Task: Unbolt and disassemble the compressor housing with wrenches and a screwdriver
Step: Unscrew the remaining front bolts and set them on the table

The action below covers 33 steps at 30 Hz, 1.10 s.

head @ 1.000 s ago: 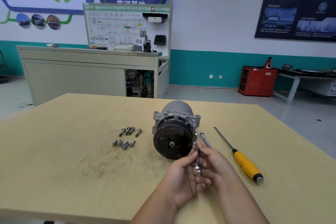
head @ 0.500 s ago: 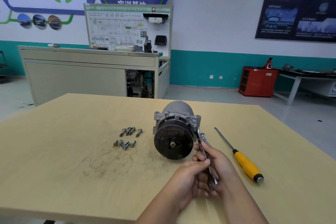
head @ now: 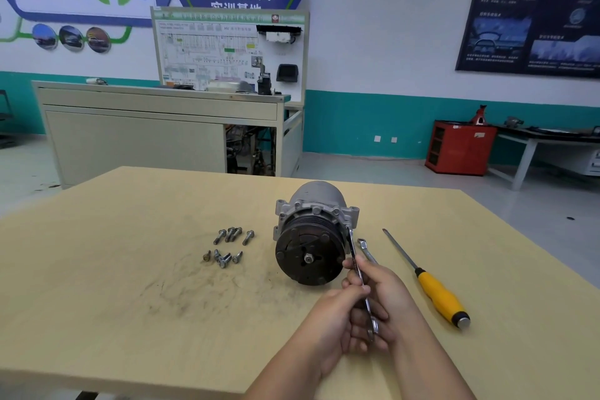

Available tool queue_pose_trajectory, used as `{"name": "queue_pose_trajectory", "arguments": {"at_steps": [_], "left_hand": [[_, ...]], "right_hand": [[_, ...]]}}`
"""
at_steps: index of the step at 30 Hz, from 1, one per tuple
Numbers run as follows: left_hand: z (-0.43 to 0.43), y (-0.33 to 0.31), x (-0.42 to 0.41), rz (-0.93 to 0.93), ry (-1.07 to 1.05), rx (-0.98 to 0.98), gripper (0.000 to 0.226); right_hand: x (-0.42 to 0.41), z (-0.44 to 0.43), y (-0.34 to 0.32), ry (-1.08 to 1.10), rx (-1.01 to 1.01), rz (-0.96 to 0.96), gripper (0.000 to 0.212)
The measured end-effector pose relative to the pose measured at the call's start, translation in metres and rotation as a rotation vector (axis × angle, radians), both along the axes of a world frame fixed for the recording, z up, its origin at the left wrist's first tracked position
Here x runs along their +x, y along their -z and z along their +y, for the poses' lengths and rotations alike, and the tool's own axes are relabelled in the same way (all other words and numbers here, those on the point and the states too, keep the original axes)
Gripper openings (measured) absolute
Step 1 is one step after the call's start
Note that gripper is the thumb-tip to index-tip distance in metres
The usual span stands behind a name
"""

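The grey compressor (head: 315, 204) lies on the wooden table (head: 130, 237), its black pulley face towards me. A thin steel wrench (head: 356, 265) slants from the housing's right flange down into my hands. My left hand (head: 331, 325) pinches the wrench shaft with thumb and fingers. My right hand (head: 383, 295) grips the same wrench from the right, fingers curled around it. The wrench's upper end touches the flange at the pulley's right edge. A second wrench (head: 367, 250) lies on the table, partly hidden behind my right hand.
Several loose bolts (head: 227, 247) lie in two small groups left of the compressor. A yellow-handled screwdriver (head: 435, 292) lies to the right, tip pointing away. Beyond the table stand a cabinet bench (head: 156, 127) and a red box (head: 461, 146).
The wrench has swung from nearly upright in my hands to slanting up-left, and its upper end has moved up onto the housing's right flange. Both hands stayed in place.
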<state>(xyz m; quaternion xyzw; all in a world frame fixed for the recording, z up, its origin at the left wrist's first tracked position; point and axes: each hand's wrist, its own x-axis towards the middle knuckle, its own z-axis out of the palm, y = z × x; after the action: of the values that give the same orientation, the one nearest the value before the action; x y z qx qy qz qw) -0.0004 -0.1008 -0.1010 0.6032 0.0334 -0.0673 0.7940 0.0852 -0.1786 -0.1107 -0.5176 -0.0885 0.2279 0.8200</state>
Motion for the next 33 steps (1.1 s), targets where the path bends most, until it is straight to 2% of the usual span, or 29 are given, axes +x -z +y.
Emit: {"name": "queue_pose_trajectory", "arguments": {"at_steps": [7,10,21,33], "left_hand": [[-0.0016,-0.0007,0.0000,0.011,-0.025,0.010,0.042],[-0.0025,-0.0014,0.0002,0.013,-0.056,0.018,0.033],[-0.0037,0.0003,0.0010,0.020,-0.048,0.084,0.032],[-0.0041,0.0030,0.0019,0.010,-0.056,0.082,0.035]], "right_hand": [[-0.0015,0.0024,-0.0010,0.038,-0.029,-0.003,0.029],[-0.0025,0.0017,-0.0045,0.077,0.058,0.075,0.030],[-0.0088,0.0013,-0.0090,-0.015,0.137,0.154,0.032],[-0.0090,-0.0007,-0.0083,0.031,-0.057,0.040,0.030]]}}
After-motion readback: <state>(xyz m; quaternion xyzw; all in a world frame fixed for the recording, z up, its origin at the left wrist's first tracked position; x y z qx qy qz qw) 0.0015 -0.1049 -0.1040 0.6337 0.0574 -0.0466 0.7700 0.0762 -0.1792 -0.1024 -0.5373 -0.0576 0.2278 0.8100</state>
